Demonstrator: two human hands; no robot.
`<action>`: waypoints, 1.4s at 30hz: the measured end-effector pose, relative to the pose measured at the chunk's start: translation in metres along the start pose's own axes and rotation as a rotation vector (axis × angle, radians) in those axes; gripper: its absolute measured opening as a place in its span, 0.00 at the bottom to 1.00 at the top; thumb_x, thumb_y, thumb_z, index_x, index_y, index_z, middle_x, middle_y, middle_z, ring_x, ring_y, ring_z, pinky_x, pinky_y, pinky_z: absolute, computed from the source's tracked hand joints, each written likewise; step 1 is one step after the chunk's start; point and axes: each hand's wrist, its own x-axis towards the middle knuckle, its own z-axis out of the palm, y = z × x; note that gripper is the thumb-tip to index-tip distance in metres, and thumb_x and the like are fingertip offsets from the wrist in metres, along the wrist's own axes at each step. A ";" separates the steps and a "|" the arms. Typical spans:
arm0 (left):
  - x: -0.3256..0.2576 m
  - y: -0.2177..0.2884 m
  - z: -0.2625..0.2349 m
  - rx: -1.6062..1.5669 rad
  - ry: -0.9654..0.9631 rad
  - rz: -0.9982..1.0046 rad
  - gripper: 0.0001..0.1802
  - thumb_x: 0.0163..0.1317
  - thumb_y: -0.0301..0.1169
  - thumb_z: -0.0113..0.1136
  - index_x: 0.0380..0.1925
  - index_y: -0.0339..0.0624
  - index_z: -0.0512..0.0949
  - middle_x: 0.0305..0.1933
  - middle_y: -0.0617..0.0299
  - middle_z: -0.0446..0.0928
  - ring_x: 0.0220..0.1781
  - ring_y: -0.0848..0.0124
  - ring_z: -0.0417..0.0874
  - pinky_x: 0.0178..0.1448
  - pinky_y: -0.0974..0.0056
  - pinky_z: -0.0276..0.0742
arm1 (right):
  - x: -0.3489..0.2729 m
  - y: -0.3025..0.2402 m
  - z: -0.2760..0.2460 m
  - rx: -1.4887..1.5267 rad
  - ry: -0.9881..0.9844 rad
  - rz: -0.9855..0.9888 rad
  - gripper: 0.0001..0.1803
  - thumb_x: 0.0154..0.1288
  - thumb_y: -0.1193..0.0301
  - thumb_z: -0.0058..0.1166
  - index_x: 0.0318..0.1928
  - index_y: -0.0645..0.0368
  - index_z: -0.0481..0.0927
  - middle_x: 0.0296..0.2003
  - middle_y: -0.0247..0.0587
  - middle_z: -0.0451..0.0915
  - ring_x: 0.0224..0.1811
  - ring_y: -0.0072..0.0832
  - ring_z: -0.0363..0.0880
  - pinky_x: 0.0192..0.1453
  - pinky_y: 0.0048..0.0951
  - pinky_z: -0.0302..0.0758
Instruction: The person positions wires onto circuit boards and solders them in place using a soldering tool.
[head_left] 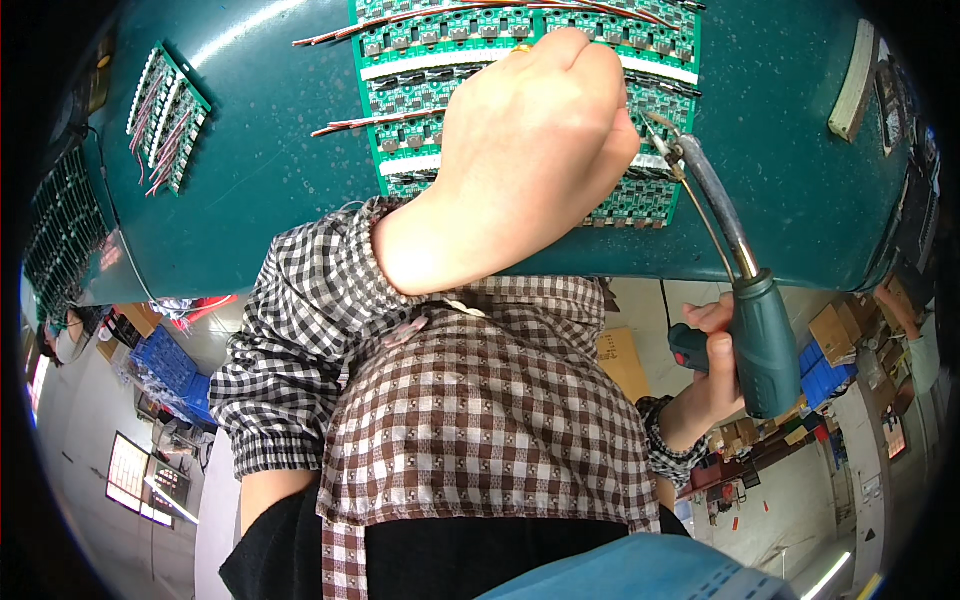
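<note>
A green circuit board panel [385, 155] with rows of small parts and white strips lies at the far middle of the table. My left hand [535, 140] is closed above its middle, knuckles up, and hides much of it. What those fingers pinch is out of sight. My right hand [712, 375] is wrapped round the dark green handle of a soldering gun [765, 345]. The gun's bent metal tube reaches up and left, its tip at the panel beside my left fingertips. Red, white and black wires [385, 121] lie across the panel and stick out past its left edge.
A smaller green board [170, 120] with pinkish wires lies at the left of the dark green table [270, 200]. Further left, more boards [65, 230] are stacked by a cable. A pale curved strip [853, 80] and dark items lie at the right edge.
</note>
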 end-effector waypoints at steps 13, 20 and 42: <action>0.008 0.002 -0.002 0.009 -0.013 -0.027 0.07 0.40 0.22 0.60 0.19 0.44 0.71 0.19 0.64 0.68 0.18 0.69 0.71 0.21 0.66 0.66 | 0.020 0.010 -0.009 0.215 0.070 0.071 0.24 0.58 0.60 0.52 0.43 0.71 0.70 0.22 0.41 0.69 0.25 0.29 0.72 0.31 0.35 0.79; 0.002 0.007 -0.016 -0.139 -0.146 -0.057 0.08 0.45 0.23 0.61 0.25 0.41 0.72 0.24 0.61 0.70 0.24 0.69 0.74 0.27 0.68 0.70 | 0.064 0.058 -0.027 0.991 -0.057 0.096 0.22 0.64 0.55 0.46 0.44 0.63 0.65 0.26 0.35 0.66 0.29 0.25 0.67 0.36 0.29 0.76; 0.098 -0.050 -0.074 0.200 -0.221 -0.093 0.08 0.51 0.31 0.57 0.24 0.36 0.73 0.27 0.50 0.73 0.32 0.55 0.76 0.37 0.59 0.70 | 0.070 0.077 -0.038 1.068 -0.127 0.024 0.25 0.63 0.52 0.46 0.46 0.63 0.66 0.26 0.32 0.64 0.30 0.24 0.63 0.35 0.27 0.70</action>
